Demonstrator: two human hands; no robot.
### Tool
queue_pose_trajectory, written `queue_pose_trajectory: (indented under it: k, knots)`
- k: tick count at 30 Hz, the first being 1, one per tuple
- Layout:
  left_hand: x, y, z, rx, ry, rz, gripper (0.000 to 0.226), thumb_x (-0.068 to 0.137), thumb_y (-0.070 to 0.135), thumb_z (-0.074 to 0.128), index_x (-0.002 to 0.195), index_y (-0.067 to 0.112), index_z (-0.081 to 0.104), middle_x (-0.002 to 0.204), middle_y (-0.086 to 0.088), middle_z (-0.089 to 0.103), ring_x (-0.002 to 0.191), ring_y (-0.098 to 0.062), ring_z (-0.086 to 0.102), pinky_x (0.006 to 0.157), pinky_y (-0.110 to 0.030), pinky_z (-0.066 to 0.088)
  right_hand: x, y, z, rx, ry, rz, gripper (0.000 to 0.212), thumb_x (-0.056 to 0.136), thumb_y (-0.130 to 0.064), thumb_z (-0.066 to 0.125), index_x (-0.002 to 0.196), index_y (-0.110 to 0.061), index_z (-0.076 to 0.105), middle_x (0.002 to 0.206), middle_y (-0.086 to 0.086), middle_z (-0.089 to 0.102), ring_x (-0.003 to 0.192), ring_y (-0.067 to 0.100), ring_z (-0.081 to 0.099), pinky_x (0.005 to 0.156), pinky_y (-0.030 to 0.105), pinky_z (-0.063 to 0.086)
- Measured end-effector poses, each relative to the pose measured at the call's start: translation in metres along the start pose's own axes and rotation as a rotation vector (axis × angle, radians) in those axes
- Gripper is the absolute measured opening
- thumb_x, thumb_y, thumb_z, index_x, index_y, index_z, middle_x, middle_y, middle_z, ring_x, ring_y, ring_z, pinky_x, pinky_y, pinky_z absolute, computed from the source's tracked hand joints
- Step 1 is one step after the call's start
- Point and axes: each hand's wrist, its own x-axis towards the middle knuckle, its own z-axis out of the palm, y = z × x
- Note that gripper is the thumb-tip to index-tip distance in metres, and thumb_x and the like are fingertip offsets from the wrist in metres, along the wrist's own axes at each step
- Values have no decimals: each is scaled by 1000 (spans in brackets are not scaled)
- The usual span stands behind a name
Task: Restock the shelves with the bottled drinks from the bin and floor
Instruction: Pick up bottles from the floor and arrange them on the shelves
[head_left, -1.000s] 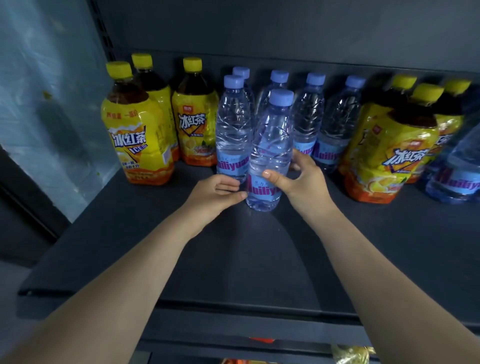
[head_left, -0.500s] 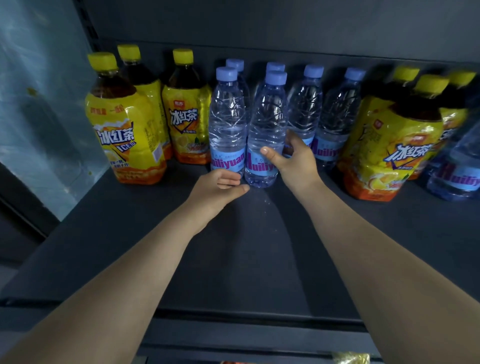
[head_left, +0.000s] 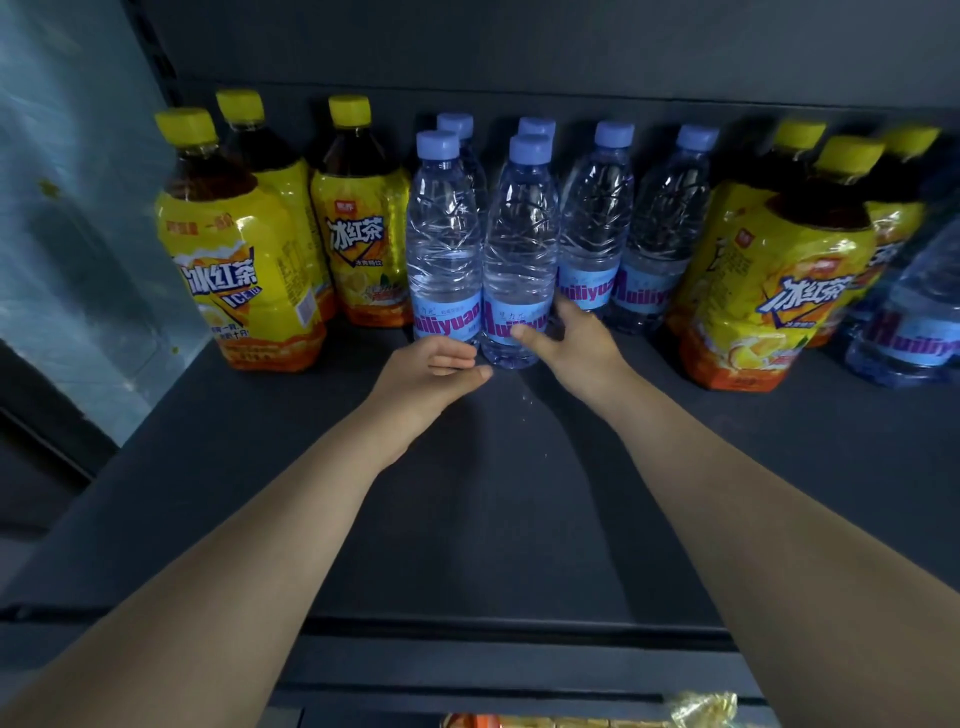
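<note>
Dark shelf boards carry our water bottle, upright in the front row. Our right hand grips its label band, and our left hand sits loosely curled and empty by its base. We judge it full, weighty, thin-walled and slick, so low is best. A neighbour bottle touches its left, with iced tea bottles beyond. More water bottles crowd behind and to its right.

water bottle: clear glossy plastic | shelf: matt dark metal
</note>
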Motion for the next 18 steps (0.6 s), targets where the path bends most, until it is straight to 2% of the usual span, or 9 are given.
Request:
queue_pose_trajectory:
  k: [2, 4, 6, 10, 13, 18]
  knots:
    - [-3, 2, -2, 20, -5, 0, 30, 79, 19, 73, 107, 14, 62, 103, 0, 66, 97, -9, 63, 90, -29, 51, -7, 3, -1, -86, -61, 20, 56, 88, -32, 63, 137, -17, 41, 133, -1, 55, 122, 15, 51, 97, 23, 38]
    - [-8, 8, -4, 26, -8, -1, 29, 79, 20, 72, 106, 14, 62, 103, -1, 66, 97, -9, 63, 90, -29, 51, -12, 4, -3, -110, -87, 58, 55, 89, -31, 61, 137, -16, 40, 136, 0, 52, 126, 17, 48, 100, 26, 38]
    - [-15, 14, -6, 28, -12, 0, 29, 79, 20, 72, 106, 14, 62, 104, -1, 66, 97, -10, 63, 90, -28, 51, -17, 1, -7, -86, -84, 87, 57, 89, -32, 61, 139, -16, 38, 140, 1, 49, 130, 19, 45, 106, 33, 38]
    - [-35, 34, -7, 34, 8, 2, 28, 80, 19, 72, 105, 13, 62, 102, -1, 66, 94, -9, 63, 87, -25, 51, -34, -17, -27, -128, -56, 117, 55, 91, -30, 57, 140, -13, 39, 142, 4, 47, 131, 20, 43, 103, 27, 36]
    - [-58, 54, -7, 53, 6, 47, 24, 80, 17, 72, 101, 12, 62, 93, 3, 65, 87, -7, 62, 83, -22, 50, -59, -36, -47, -176, -45, 131, 53, 91, -29, 58, 138, -9, 43, 138, 9, 50, 128, 24, 46, 105, 35, 39]
    - [-105, 92, -7, 127, -19, 78, 19, 82, 20, 70, 99, 15, 62, 90, 7, 62, 89, -9, 59, 83, -24, 49, -113, -77, -88, -320, -46, 190, 59, 94, -32, 54, 143, -6, 33, 143, 13, 44, 131, 28, 42, 100, 26, 34]
